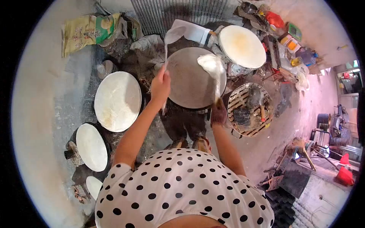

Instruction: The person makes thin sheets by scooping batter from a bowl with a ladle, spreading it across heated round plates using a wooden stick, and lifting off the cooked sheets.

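Note:
My left hand (160,87) is closed around the long handle of a ladle (175,35), whose pale bowl is raised over the far left edge of a round griddle (186,85). At the near right rim, my right hand (218,113) grips the handle of a white-coated tool (211,66). Its broad, thickly white end lies over the griddle's right side; that coating hides the tool's exact kind. My right hand looks dark and its fingers are partly hidden. Beyond the griddle stands a white container (194,32).
Round pans covered in white (118,102) line the left side, with another white disc (242,47) at the far right. A slatted round tray (243,129) holds a tool with an orange handle (262,113). A printed sack (89,32) sits far left, near a metal grille (178,13).

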A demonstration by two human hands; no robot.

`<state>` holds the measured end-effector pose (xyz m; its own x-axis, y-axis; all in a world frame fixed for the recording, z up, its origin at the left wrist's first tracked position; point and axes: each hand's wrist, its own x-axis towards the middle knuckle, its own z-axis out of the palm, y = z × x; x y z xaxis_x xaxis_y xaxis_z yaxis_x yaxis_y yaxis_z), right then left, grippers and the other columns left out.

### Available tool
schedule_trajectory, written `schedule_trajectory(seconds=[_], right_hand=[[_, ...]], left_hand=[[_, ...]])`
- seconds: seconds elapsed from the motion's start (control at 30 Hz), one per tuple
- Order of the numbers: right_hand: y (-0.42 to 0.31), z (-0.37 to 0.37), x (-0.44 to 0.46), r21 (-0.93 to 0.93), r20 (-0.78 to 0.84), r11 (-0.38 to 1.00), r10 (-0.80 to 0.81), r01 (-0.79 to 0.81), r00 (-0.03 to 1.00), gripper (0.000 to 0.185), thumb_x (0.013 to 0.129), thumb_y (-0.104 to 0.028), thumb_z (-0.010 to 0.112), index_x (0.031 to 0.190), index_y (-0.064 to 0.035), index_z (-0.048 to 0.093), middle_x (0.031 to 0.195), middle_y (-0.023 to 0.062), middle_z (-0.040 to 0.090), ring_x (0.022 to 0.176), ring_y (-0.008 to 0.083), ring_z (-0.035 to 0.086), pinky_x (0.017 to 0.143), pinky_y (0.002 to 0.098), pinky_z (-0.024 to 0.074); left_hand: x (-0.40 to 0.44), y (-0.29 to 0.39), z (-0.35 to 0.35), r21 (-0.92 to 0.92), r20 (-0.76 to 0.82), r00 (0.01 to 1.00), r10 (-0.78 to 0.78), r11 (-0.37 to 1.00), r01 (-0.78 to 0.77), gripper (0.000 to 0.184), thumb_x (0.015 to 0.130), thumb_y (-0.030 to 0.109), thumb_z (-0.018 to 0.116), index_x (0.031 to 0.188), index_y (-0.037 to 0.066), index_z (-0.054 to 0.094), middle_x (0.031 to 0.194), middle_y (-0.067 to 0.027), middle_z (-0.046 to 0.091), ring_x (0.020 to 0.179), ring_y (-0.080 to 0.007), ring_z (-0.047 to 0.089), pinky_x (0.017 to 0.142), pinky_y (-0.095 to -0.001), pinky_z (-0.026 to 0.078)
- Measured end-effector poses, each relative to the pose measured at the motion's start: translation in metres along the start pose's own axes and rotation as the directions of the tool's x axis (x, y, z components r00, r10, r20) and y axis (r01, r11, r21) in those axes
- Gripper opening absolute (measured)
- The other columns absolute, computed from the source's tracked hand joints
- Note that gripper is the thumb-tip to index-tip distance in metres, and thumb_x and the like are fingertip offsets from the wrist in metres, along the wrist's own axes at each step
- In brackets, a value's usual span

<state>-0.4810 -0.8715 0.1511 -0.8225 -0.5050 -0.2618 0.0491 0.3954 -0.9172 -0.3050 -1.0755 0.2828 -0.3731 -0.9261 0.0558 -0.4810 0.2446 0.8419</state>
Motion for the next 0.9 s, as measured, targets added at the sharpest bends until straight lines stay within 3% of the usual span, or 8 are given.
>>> schedule_trajectory(seconds=[0.07, 0.13, 0.2, 0.4, 0.57, 0.77, 0.83, 0.9], right_hand=[[0.046, 0.020, -0.001, 0.033, -0.015, 0.999, -0.012, 0.012, 1.000, 0.049, 0.088, -0.020, 0.062, 0.130, 0.0014, 0.049, 0.132, 0.0157, 0.053, 0.119, 0.0233, 0.054, 0.098, 0.0359, 0.0429], [0.048, 0.044, 0.006, 0.002, -0.036, 1.000, 0.011, -0.011, 0.999, 0.051, 0.088, -0.028, 0.062, 0.129, 0.0004, 0.051, 0.128, 0.0173, 0.055, 0.116, 0.0261, 0.057, 0.096, 0.0373, 0.0439], [0.032, 0.062, 0.038, -0.194, 0.075, 0.981, -0.011, 0.026, 0.997, 0.051, 0.087, -0.022, 0.064, 0.130, 0.0018, 0.050, 0.127, 0.0165, 0.057, 0.115, 0.0231, 0.056, 0.096, 0.0339, 0.0432], [0.043, 0.010, 0.046, -0.047, 0.122, 0.998, -0.045, 0.051, 0.991, 0.047, 0.085, -0.012, 0.066, 0.128, 0.0014, 0.052, 0.123, 0.0131, 0.059, 0.109, 0.0183, 0.058, 0.089, 0.0312, 0.0471], [0.027, 0.044, 0.055, -0.658, 0.231, 0.695, -0.177, 0.288, 0.957, 0.049, 0.089, -0.033, 0.056, 0.131, -0.0089, 0.050, 0.122, 0.0152, 0.059, 0.109, 0.0308, 0.059, 0.090, 0.0384, 0.0480], [-0.023, 0.041, 0.075, -0.464, 0.373, 0.744, -0.329, 0.481, 0.868, 0.049, 0.088, -0.043, 0.052, 0.124, -0.0105, 0.058, 0.117, 0.0182, 0.061, 0.110, 0.0343, 0.058, 0.090, 0.0410, 0.0473], [-0.045, 0.007, 0.064, -0.118, 0.434, 0.979, -0.097, 0.164, 0.896, 0.048, 0.088, -0.041, 0.053, 0.124, -0.0102, 0.059, 0.116, 0.0177, 0.062, 0.109, 0.0321, 0.059, 0.089, 0.0398, 0.0474], [-0.015, -0.012, 0.090, -0.348, 0.369, 0.914, -0.072, 0.209, 0.927, 0.049, 0.091, -0.042, 0.050, 0.130, -0.0118, 0.053, 0.119, 0.0154, 0.061, 0.108, 0.0298, 0.060, 0.088, 0.0397, 0.0482]], left_hand=[[-0.036, -0.005, -0.026, -0.102, -0.034, 0.999, 0.013, 0.995, -0.016, 0.043, 0.097, 0.021, 0.042, 0.136, 0.004, 0.042, 0.064, -0.0084, 0.051, 0.051, -0.0183, 0.051, 0.049, -0.0349, 0.042], [-0.068, 0.007, -0.055, -0.438, 0.199, 0.964, -0.174, 0.865, 0.246, 0.040, 0.101, 0.020, 0.038, 0.138, 0.007, 0.042, 0.061, 0.0016, 0.042, 0.040, -0.0062, 0.037, 0.038, -0.0204, 0.033], [-0.093, -0.017, -0.065, -0.514, 0.282, 0.928, -0.242, 0.779, 0.359, 0.039, 0.101, 0.020, 0.038, 0.138, 0.007, 0.041, 0.060, 0.0018, 0.040, 0.039, -0.0062, 0.036, 0.038, -0.0205, 0.032], [-0.156, -0.073, -0.095, -0.597, 0.416, 0.840, -0.348, 0.592, 0.541, 0.039, 0.099, 0.019, 0.040, 0.136, 0.005, 0.042, 0.059, 0.0013, 0.038, 0.038, -0.0070, 0.036, 0.036, -0.0210, 0.030], [-0.190, -0.086, -0.104, -0.667, 0.341, 0.861, -0.377, 0.548, 0.504, 0.036, 0.099, 0.020, 0.040, 0.131, 0.003, 0.046, 0.059, 0.0013, 0.038, 0.040, -0.0069, 0.036, 0.036, -0.0202, 0.030], [-0.202, -0.081, -0.094, -0.759, 0.331, 0.836, -0.438, 0.402, 0.512, 0.036, 0.099, 0.022, 0.040, 0.130, 0.005, 0.046, 0.062, 0.0036, 0.039, 0.039, -0.0070, 0.036, 0.037, -0.0230, 0.034], [-0.203, -0.080, -0.091, -0.762, 0.363, 0.836, -0.411, 0.385, 0.520, 0.039, 0.101, 0.024, 0.038, 0.136, 0.006, 0.041, 0.061, 0.0048, 0.038, 0.040, -0.0047, 0.036, 0.037, -0.0224, 0.036], [-0.204, -0.071, -0.088, -0.776, 0.341, 0.847, -0.408, 0.385, 0.499, 0.039, 0.101, 0.024, 0.038, 0.136, 0.006, 0.042, 0.061, 0.0049, 0.038, 0.040, -0.0046, 0.036, 0.037, -0.0226, 0.036]])
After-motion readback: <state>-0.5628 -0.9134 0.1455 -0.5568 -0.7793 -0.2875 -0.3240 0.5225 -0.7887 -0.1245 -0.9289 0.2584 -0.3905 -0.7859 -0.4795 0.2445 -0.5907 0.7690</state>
